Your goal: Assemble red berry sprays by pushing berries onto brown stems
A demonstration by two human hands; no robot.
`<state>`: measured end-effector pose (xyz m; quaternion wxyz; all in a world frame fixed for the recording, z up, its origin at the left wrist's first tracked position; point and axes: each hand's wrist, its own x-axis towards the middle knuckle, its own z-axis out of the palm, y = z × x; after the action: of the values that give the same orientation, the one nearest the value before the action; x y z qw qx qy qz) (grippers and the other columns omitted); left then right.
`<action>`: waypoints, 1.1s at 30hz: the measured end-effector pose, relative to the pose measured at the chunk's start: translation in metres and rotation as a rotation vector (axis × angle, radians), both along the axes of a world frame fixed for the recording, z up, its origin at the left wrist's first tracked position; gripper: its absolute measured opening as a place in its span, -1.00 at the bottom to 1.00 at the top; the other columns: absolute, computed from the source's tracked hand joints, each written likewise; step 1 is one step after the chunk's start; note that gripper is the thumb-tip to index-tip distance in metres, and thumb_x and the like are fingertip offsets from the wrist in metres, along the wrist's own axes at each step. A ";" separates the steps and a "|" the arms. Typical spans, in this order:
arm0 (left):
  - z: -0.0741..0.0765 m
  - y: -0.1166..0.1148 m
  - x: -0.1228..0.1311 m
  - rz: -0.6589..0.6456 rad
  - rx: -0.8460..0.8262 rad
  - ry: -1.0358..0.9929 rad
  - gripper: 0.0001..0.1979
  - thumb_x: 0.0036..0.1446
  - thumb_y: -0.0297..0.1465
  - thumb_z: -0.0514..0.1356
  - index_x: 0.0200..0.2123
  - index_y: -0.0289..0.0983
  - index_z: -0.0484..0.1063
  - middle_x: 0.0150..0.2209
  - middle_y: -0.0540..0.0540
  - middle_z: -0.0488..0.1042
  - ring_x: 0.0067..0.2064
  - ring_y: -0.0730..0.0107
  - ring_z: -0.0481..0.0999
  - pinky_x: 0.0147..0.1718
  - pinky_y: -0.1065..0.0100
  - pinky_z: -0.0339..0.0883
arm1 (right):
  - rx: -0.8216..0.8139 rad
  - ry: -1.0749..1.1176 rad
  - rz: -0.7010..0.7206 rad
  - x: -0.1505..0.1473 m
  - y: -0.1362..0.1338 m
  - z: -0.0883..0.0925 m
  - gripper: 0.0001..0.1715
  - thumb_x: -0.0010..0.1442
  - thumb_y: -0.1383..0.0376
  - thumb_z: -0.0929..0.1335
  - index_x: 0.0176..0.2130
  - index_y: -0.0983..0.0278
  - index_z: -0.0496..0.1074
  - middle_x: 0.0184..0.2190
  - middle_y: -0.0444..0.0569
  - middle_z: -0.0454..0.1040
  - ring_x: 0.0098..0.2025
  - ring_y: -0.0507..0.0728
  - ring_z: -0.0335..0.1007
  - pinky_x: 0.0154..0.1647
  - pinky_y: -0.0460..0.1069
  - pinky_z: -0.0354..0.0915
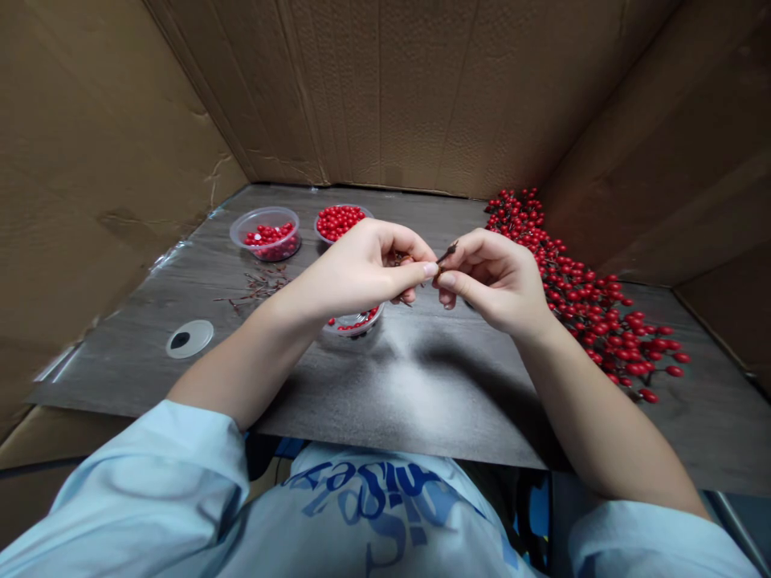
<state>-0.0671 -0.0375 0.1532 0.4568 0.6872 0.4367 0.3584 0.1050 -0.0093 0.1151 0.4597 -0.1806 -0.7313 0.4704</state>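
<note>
Above the middle of the table, my two hands meet at the fingertips around a small brown artificial twig [446,254]. My left hand [377,265] is closed, its thumb and fingers pinching the twig's lower part, and thin brown stems show between its fingers. My right hand [497,277] pinches the same twig from the other side with thumb and forefinger. Just behind and below my left hand are a clear tub [360,327] with a few red berries, partly hidden, and a fuller tub of red berries [337,221].
Another clear tub [265,227] of berries stands at the back left. Bare brown stems [259,287] lie before it, near a white roll [189,339]. Many red berry sprays [578,297] are heaped along the right. Cardboard walls [391,96] enclose the grey table [385,401].
</note>
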 end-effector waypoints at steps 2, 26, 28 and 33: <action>0.000 0.000 0.000 -0.004 -0.006 0.002 -0.91 -0.01 -0.45 0.19 -0.49 -0.38 0.39 -0.64 0.03 0.32 -0.61 0.61 0.36 -0.64 0.58 0.23 | 0.016 0.000 -0.002 0.000 0.000 0.000 -0.78 0.04 0.30 0.44 -0.37 0.31 0.32 -0.55 -0.19 0.37 -0.58 -0.08 0.36 -0.59 -0.19 0.34; 0.006 -0.006 0.002 0.050 0.031 0.059 -0.87 0.01 -0.41 0.19 -0.47 -0.39 0.41 -0.67 0.04 0.31 -0.64 0.64 0.32 -0.67 0.62 0.15 | 0.080 0.092 -0.047 -0.006 0.000 -0.009 -0.84 0.10 0.32 0.40 -0.37 0.28 0.30 -0.49 -0.18 0.38 -0.55 -0.07 0.39 -0.56 -0.17 0.38; 0.005 -0.006 0.001 0.056 0.045 0.071 -0.88 0.01 -0.42 0.19 -0.47 -0.38 0.41 -0.68 0.04 0.31 -0.64 0.63 0.31 -0.67 0.61 0.16 | 0.092 0.076 -0.075 -0.006 -0.002 -0.009 -0.85 0.10 0.32 0.40 -0.38 0.28 0.31 -0.51 -0.18 0.38 -0.55 -0.06 0.40 -0.56 -0.17 0.38; 0.001 -0.005 0.001 0.084 0.109 0.109 -0.89 0.00 -0.42 0.19 -0.49 -0.36 0.44 -0.68 0.03 0.31 -0.62 0.59 0.33 -0.66 0.57 0.16 | 0.135 0.010 -0.182 -0.006 -0.005 -0.009 -0.85 0.08 0.31 0.40 -0.40 0.27 0.33 -0.49 -0.16 0.38 -0.55 -0.05 0.39 -0.55 -0.15 0.37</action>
<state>-0.0660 -0.0429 0.1547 0.3788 0.7105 0.4693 0.3627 0.0988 -0.0146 0.1060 0.5153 -0.2123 -0.7397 0.3772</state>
